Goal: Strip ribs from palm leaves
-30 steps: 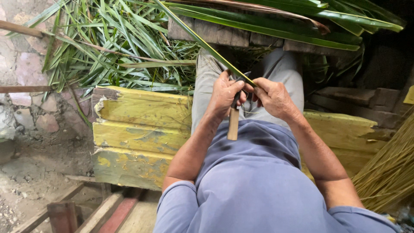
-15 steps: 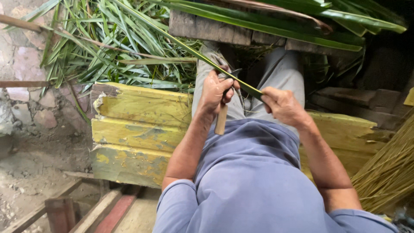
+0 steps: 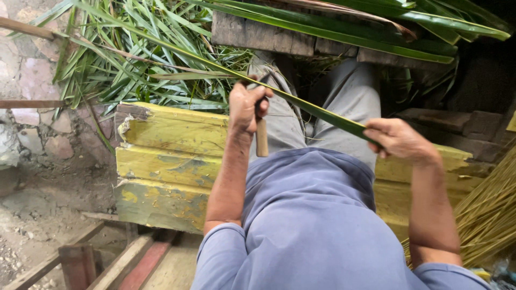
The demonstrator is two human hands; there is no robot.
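Note:
My left hand [image 3: 245, 106] grips a knife with a pale wooden handle [image 3: 262, 138], pressed against a long green palm leaf [image 3: 317, 111]. My right hand [image 3: 399, 140] pinches the near end of that leaf over my right thigh. The leaf runs diagonally from my right hand up and left, past the knife, into the leaf pile. I sit on a yellow wooden bench [image 3: 166, 156], in grey trousers and a blue shirt.
A heap of cut green palm leaves [image 3: 134, 59] lies ahead on the left. Broad green fronds [image 3: 376, 27] rest on a wooden plank [image 3: 258, 35] in front. A bundle of thin yellow leaf ribs [image 3: 489, 209] stands at right. Stone and dirt ground lies left.
My hands have drawn apart: the left with the knife moved up and left along the leaf, the right pulled to the right, stretching the leaf between them.

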